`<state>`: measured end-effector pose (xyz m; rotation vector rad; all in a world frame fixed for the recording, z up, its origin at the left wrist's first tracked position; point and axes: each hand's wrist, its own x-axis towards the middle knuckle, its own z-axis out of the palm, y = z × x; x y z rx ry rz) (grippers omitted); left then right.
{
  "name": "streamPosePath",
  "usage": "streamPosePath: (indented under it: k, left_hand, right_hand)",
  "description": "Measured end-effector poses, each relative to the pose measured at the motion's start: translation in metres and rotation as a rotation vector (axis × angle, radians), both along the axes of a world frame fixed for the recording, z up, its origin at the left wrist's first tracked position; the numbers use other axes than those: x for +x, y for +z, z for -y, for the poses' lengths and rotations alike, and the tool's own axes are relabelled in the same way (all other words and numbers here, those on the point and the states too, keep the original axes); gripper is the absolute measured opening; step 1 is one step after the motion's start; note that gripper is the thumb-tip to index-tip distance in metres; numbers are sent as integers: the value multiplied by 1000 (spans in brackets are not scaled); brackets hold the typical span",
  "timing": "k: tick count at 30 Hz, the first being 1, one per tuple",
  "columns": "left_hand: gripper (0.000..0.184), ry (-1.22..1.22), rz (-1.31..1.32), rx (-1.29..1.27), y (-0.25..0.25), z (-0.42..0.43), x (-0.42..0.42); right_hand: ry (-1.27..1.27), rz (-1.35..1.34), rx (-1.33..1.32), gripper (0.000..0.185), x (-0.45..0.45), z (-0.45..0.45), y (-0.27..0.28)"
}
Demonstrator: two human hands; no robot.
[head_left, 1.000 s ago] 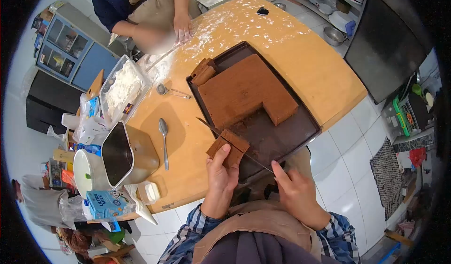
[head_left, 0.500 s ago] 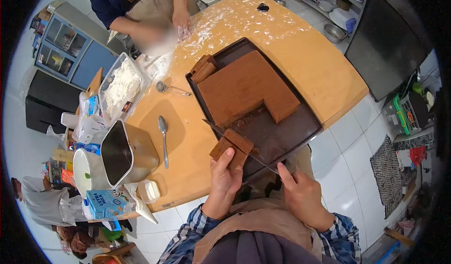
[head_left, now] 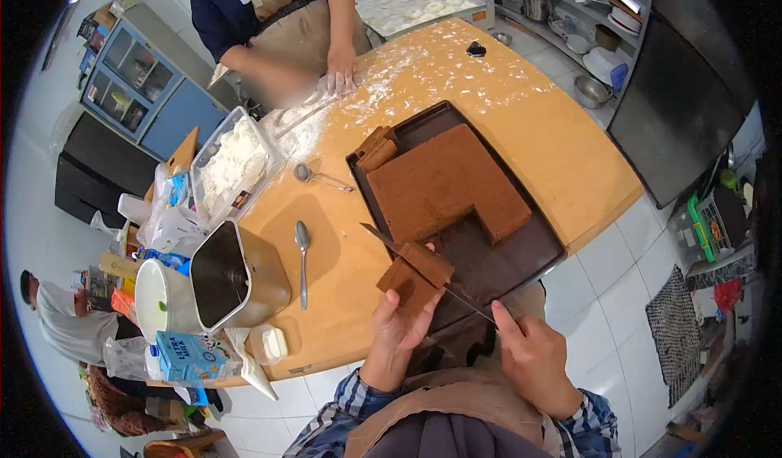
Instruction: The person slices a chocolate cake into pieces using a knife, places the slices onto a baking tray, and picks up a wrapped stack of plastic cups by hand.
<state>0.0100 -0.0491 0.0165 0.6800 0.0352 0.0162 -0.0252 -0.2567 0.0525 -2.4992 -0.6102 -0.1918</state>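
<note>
Brown and fine-crumbed, the cake piece [head_left: 410,287] looks light, soft and easily crumbled, best cradled from below at the tray's [head_left: 521,256] near left edge. The left hand [head_left: 397,332] pinches it between thumb and fingers; the right hand [head_left: 533,360] grips the knife [head_left: 472,302].

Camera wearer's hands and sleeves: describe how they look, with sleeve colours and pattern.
The left hand and right hand are bare, without gloves. The plaid sleeves are dark blue, lighter blue and white, ending near the wrists.
</note>
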Motion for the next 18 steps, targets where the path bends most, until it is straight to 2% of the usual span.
streamPosePath:
  k: [7, 10, 18]
  left_hand:
    - [69, -15, -42, -193, -1, 4, 2]
    - [71, -7, -81, -8, -2, 7, 0]
    - [65, 25, -130, -39, -6, 10, -3]
  right_hand:
    - [-11, -19, -85, 55, -2, 3, -3]
    - [-16, -6, -84, 48, 0, 1, 1]
    - [-22, -68, -69, 50, -6, 4, -5]
